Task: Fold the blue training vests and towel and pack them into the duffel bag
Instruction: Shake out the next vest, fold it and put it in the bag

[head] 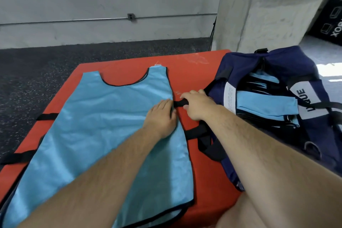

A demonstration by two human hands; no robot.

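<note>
A light blue training vest (103,126) with black trim lies spread flat on the red mat (201,168), neck hole at the far end. My left hand (161,116) presses flat on the vest's right edge. Just to its right, my right hand (198,106) grips the vest's black side strap (178,103) and holds it out over the mat. A navy duffel bag (240,65) stands open on the mat's right side, with several folded blue vests (264,103) stacked inside.
More black straps (47,116) stick out from the vest's left side. The bag's black handles (205,146) lie on the mat near my right forearm. Dark speckled floor (37,72) surrounds the mat; a concrete wall and pillar (259,15) rise behind.
</note>
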